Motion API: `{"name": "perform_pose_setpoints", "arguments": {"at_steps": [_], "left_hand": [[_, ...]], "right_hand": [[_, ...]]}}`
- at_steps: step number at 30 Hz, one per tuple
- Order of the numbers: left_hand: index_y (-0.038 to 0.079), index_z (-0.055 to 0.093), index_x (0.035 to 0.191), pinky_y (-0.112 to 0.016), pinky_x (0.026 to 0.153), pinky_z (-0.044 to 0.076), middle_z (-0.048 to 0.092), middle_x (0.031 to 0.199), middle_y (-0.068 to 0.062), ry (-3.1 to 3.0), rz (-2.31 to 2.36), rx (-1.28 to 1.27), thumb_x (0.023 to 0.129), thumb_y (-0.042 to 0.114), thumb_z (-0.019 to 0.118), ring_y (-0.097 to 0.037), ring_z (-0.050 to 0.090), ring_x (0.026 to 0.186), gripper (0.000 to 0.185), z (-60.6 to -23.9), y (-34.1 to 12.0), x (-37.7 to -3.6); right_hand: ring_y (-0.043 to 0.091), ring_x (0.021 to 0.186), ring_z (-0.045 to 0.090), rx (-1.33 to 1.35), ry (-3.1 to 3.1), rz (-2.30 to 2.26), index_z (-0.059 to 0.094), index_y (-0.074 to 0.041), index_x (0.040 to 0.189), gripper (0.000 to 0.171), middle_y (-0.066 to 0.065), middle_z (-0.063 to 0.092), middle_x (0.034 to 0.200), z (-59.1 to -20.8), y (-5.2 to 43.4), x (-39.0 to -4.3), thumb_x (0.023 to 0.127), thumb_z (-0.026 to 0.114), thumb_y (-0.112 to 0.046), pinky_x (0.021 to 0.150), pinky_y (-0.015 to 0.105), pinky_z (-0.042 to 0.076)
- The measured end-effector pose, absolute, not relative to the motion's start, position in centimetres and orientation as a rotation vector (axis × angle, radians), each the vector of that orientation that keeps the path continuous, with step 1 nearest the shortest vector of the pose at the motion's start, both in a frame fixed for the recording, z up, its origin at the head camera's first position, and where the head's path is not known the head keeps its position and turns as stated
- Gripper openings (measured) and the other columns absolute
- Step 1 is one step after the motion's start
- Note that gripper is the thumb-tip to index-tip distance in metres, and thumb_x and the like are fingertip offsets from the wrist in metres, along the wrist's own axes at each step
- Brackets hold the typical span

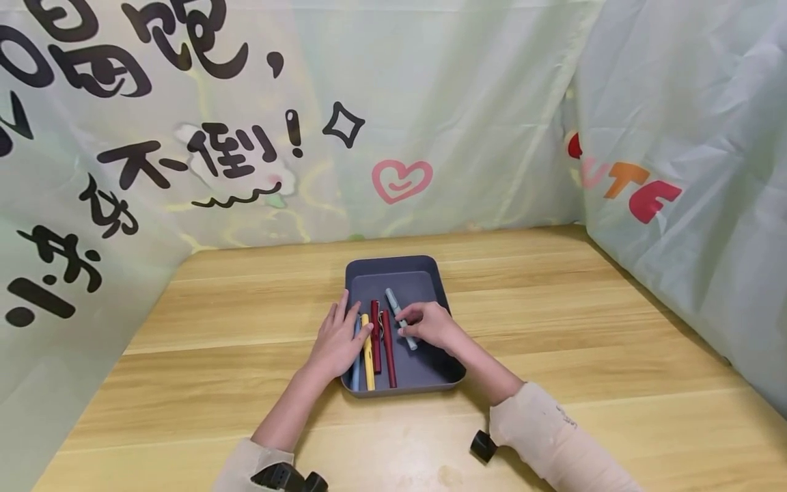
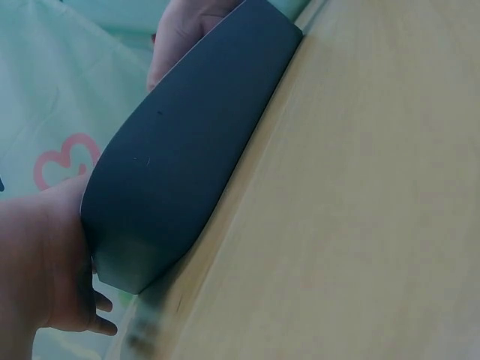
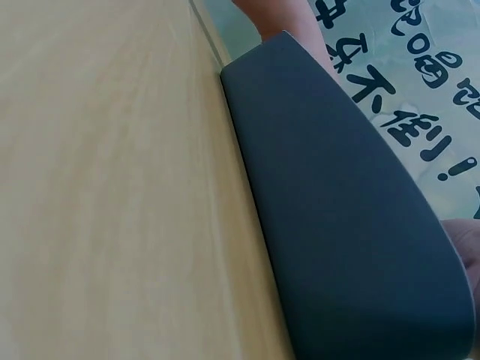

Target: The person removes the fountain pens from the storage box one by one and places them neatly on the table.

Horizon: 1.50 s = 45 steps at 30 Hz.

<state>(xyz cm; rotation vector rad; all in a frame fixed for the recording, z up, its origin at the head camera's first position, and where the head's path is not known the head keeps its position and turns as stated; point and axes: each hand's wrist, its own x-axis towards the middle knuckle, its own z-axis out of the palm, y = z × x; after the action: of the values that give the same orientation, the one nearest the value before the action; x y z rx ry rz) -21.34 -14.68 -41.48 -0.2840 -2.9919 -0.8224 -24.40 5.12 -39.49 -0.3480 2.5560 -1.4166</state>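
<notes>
Crossing the tabletop's (image 1: pixel 246 307) near edge are two forearms in pale sleeves (image 1: pixel 553 430), with black wrist devices (image 1: pixel 483 447) below them. Beyond, a dark grey tray (image 1: pixel 427 371) stands on the tabletop. Along its left side, from near its near left corner, lie a blue pen (image 1: pixel 356 369), a yellow pen (image 1: pixel 369 369) and two dark red pens (image 1: pixel 389 352), roughly parallel to the tray's long edges. The left hand (image 1: pixel 335 344) lies over the tray's left edge, its fingers fairly straight and spread, its thumb over the yellow pen. The right hand (image 1: pixel 433 324) comes over the right edge and pinches the grey pen (image 1: pixel 394 303) near its middle, fingers drawn narrow about it. That pen is right of the red pair, slanting: far end toward the tray's far left corner, near end toward its near right corner. The right hand is clearly nearer it; the left is across the other pens. Whether the pen is off the tray's floor, I cannot tell. Past the tray's far edge hangs a printed cloth (image 1: pixel 479 137).
</notes>
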Motion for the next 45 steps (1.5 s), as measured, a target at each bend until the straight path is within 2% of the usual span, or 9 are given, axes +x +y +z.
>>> {"name": "perform_pose_setpoints", "arguments": {"at_steps": [12, 20, 28, 34, 39, 45], "left_hand": [[0.004, 0.032, 0.142, -0.056, 0.103, 0.016, -0.001, 0.153, -0.011, -2.984, -0.811, -0.299, 0.096, 0.04, 0.042, -0.04, 0.008, 0.134, 0.06, -41.2, -14.3, -21.4], [0.004, 0.032, 0.142, -0.057, 0.103, 0.016, 0.0, 0.152, -0.011, -2.975, -0.824, -0.3, 0.096, 0.039, 0.043, -0.04, 0.009, 0.134, 0.059, -41.1, -14.3, -21.4], [0.005, 0.032, 0.143, -0.056, 0.103, 0.016, -0.001, 0.153, -0.01, -2.983, -0.833, -0.288, 0.096, 0.04, 0.042, -0.039, 0.008, 0.134, 0.06, -41.3, -14.2, -21.4], [0.004, 0.032, 0.143, -0.057, 0.103, 0.015, 0.0, 0.153, -0.01, -2.974, -0.848, -0.284, 0.096, 0.04, 0.043, -0.04, 0.009, 0.134, 0.06, -41.4, -14.3, -21.3], [0.004, 0.032, 0.142, -0.057, 0.103, 0.015, 0.0, 0.153, -0.011, -2.967, -0.84, -0.292, 0.096, 0.04, 0.043, -0.04, 0.009, 0.134, 0.06, -41.4, -14.5, -21.3], [0.004, 0.032, 0.142, -0.058, 0.103, 0.015, 0.001, 0.152, -0.011, -2.97, -0.831, -0.301, 0.096, 0.041, 0.043, -0.041, 0.01, 0.134, 0.06, -41.5, -14.6, -21.3]], "right_hand": [[0.017, 0.068, 0.06, -0.311, 2.392, -1.585, 0.065, 0.002, 0.1, 0.018, 0.009, 0.064, 0.087, -39.0, 5.7, -24.1, 0.082, 0.063, 0.007, 0.062, 0.031, 0.053], [0.017, 0.075, 0.059, -0.368, 2.328, -1.563, 0.064, 0.004, 0.109, 0.025, 0.013, 0.063, 0.1, -38.4, 6.4, -24.0, 0.087, 0.054, 0.007, 0.066, 0.032, 0.053], [0.017, 0.071, 0.059, -0.47, 2.296, -1.573, 0.061, 0.007, 0.113, 0.03, 0.021, 0.063, 0.097, -37.6, 7.3, -23.8, 0.084, 0.059, 0.003, 0.067, 0.033, 0.052], [0.025, 0.081, 0.062, -0.486, 2.276, -1.601, 0.059, 0.008, 0.115, 0.032, 0.023, 0.062, 0.1, -36.9, 8.0, -23.5, 0.083, 0.059, 0.004, 0.073, 0.037, 0.051], [0.031, 0.088, 0.061, -0.486, 2.286, -1.61, 0.058, 0.007, 0.116, 0.034, 0.023, 0.063, 0.098, -36.5, 8.6, -23.5, 0.083, 0.058, 0.004, 0.074, 0.033, 0.05], [0.031, 0.091, 0.06, -0.473, 2.28, -1.647, 0.056, 0.008, 0.119, 0.034, 0.024, 0.062, 0.1, -36.2, 9.9, -23.2, 0.085, 0.056, 0.005, 0.077, 0.034, 0.05]]}}
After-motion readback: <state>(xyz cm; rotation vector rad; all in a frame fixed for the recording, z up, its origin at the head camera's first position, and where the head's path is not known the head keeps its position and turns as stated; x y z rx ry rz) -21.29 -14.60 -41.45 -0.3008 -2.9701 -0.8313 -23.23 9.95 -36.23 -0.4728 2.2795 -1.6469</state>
